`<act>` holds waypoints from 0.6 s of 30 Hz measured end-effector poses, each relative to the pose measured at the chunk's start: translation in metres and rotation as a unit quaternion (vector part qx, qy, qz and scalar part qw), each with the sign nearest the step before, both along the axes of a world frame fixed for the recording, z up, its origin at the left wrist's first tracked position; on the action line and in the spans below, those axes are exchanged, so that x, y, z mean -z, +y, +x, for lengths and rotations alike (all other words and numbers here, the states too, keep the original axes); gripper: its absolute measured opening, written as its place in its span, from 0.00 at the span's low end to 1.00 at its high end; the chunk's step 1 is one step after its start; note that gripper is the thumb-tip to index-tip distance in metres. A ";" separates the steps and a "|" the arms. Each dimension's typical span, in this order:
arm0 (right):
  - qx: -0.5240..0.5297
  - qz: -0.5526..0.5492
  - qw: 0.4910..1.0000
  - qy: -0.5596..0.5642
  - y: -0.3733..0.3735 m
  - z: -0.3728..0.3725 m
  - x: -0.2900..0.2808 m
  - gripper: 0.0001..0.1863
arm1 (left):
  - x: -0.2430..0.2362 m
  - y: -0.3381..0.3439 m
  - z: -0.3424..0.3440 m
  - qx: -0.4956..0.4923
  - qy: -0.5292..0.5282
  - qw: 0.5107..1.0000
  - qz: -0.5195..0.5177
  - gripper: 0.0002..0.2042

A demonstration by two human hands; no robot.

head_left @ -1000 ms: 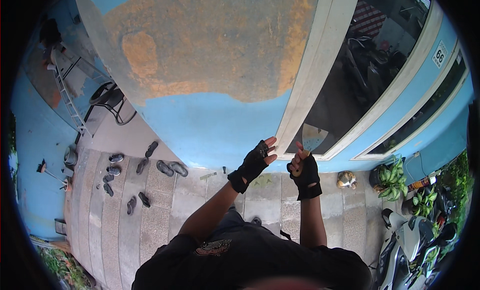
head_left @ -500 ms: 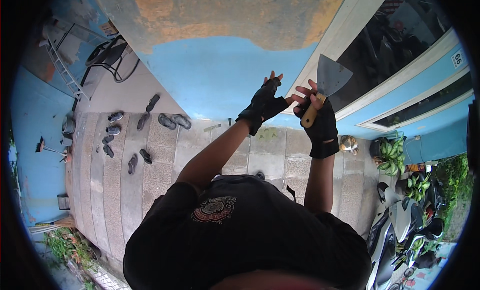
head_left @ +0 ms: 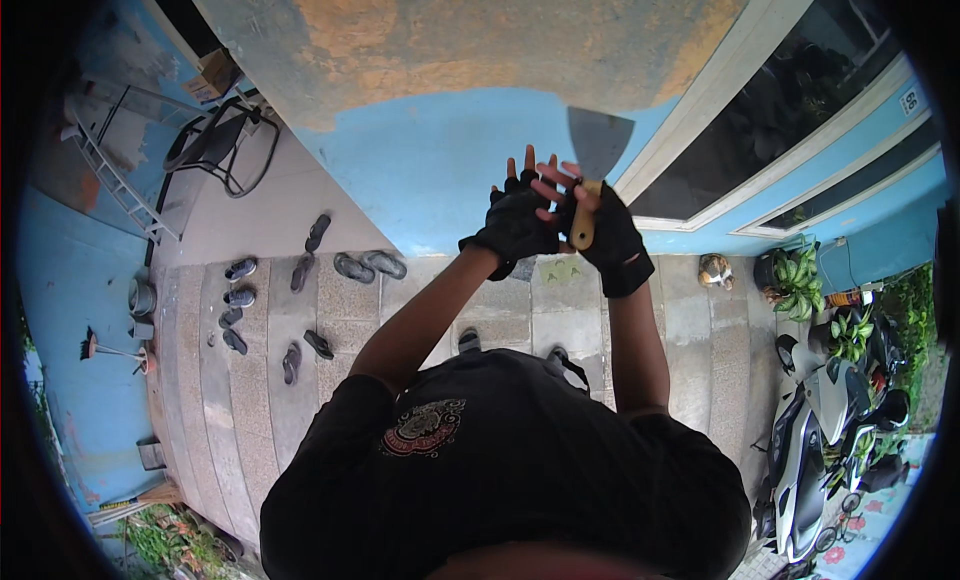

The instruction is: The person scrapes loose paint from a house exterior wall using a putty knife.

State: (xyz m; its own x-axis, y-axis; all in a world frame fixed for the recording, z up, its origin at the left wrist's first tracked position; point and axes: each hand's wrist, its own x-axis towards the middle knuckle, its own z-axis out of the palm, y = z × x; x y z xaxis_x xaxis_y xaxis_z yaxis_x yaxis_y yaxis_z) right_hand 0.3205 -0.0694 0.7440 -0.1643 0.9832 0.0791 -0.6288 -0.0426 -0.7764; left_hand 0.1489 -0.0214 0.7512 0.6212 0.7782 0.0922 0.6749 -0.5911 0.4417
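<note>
My right hand (head_left: 607,235), in a black fingerless glove, holds a wide scraper (head_left: 600,140) by its wooden handle. The handle lies across the palm, and the grey triangular blade points up toward the wall. Some of that hand's fingers reach left, stretched toward my other hand. My left hand (head_left: 515,215), gloved the same way, has its fingers apart and pointing up, with no tool in it. The two hands are side by side and overlap in the view, so I cannot tell if they touch. Ahead is a wall (head_left: 430,160), blue below and bare grey-orange patches above.
Several sandals (head_left: 370,266) lie on the tiled floor to the left. A black chair (head_left: 222,145) and a ladder (head_left: 118,175) stand farther left. A cat (head_left: 715,271) sits by potted plants (head_left: 795,280) at right, near a parked motorbike (head_left: 800,450). A framed window (head_left: 760,100) is at upper right.
My right hand has moved left with the scraper, closer to my left hand. The left hand's fingers now point more upward. The whole view has shifted slightly.
</note>
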 end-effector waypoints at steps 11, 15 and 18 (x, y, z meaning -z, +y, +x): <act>0.042 -0.069 0.994 0.074 0.013 -0.045 0.042 0.24 | 0.057 0.009 -0.051 0.133 -0.021 0.989 0.055 0.64; 0.324 -0.114 0.930 -0.131 0.009 -0.045 0.038 0.25 | 0.068 0.013 -0.057 0.206 -0.232 0.950 0.024 0.54; 0.178 -0.048 0.981 0.057 -0.002 -0.041 0.031 0.27 | 0.061 0.013 -0.062 0.182 -0.106 0.977 -0.038 0.52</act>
State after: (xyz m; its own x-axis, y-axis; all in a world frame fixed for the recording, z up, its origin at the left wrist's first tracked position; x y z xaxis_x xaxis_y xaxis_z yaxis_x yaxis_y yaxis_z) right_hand 0.2790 -0.0717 0.7132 0.1956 0.9805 -0.0192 -0.6993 0.1257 -0.7037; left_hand 0.0864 -0.0082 0.6906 0.8311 0.5189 0.1998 0.3147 -0.7352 0.6004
